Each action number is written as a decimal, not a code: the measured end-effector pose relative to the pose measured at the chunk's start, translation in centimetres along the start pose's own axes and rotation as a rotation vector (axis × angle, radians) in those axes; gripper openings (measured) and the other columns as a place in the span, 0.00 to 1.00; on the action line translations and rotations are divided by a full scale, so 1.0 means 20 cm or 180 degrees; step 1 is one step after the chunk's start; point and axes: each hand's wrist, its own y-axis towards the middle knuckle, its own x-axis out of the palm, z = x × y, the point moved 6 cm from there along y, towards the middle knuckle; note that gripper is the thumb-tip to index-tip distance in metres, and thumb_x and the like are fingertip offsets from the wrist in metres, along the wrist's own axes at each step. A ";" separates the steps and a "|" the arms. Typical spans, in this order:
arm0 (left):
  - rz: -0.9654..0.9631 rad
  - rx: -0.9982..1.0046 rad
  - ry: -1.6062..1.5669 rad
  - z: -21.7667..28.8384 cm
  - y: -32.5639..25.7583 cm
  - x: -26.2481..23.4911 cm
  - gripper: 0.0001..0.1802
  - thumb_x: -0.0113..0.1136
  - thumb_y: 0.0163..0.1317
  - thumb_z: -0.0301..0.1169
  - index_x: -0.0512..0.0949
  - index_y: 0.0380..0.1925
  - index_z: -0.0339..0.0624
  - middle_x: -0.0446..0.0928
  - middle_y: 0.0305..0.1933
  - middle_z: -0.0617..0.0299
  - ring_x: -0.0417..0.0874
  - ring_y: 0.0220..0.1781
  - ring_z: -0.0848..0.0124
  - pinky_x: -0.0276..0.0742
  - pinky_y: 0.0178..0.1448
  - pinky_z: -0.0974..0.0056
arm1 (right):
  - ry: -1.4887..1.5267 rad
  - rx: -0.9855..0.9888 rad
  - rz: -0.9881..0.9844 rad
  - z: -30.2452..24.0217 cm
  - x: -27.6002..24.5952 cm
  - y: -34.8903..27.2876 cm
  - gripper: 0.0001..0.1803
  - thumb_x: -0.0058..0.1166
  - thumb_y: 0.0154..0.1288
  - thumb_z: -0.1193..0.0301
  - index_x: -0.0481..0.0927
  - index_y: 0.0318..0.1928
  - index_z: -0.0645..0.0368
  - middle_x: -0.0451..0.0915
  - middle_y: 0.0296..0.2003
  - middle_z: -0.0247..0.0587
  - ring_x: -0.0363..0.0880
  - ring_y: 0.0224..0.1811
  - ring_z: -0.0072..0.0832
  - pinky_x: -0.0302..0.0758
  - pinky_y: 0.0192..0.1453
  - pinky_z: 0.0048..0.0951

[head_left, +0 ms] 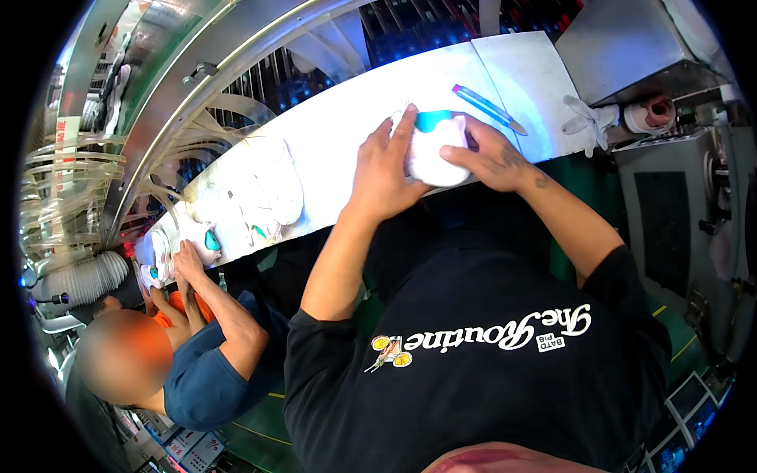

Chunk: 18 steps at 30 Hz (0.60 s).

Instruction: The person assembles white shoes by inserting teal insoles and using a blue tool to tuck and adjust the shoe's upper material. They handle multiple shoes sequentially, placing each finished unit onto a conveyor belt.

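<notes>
One white-teal piece being held over table: right hand pinching side, left hand spreading alongside; handling looking unfinished, piece not yet released.

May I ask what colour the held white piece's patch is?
The patch is teal; see the head view.

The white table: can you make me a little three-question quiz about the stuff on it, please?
1. True or false: the thumb of the right hand is on the rounded white thing.
2. What colour is the handle of the long tool on the table?
A) yellow
B) blue
C) green
3. Fill in the blank: at the table's right end there is a white ____.

Key: 1. True. 2. B. 3. Glove.
</notes>
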 end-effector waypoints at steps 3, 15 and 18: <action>0.0365 0.0170 -0.1206 0.10 -0.02 0.01 0.68 0.87 0.50 0.35 0.52 0.86 0.38 0.69 0.81 0.38 0.70 0.82 0.40 0.64 0.84 0.44 | -0.0368 -0.0545 -0.0305 -0.14 -0.07 -0.13 0.41 0.54 0.80 0.53 0.65 0.81 0.69 0.72 0.65 0.55 0.73 0.68 0.44 0.69 0.77 0.43; -0.0326 0.0101 -0.3292 0.05 -0.11 0.02 0.64 0.58 0.62 0.63 0.44 0.89 0.41 0.35 0.92 0.36 0.33 0.94 0.40 0.36 0.90 0.40 | 0.1086 -0.0638 -0.0947 -0.07 0.17 -0.05 0.61 0.59 0.71 0.48 0.35 0.89 0.56 0.49 0.84 0.66 0.53 0.86 0.56 0.52 0.88 0.51; -0.0249 0.0011 -0.3398 0.04 -0.12 0.04 0.60 0.58 0.63 0.59 0.49 0.88 0.41 0.39 0.92 0.37 0.37 0.93 0.41 0.37 0.90 0.41 | 0.1126 -0.0536 -0.1020 -0.08 0.20 -0.04 0.64 0.65 0.67 0.48 0.38 0.89 0.53 0.54 0.81 0.65 0.57 0.83 0.56 0.57 0.85 0.54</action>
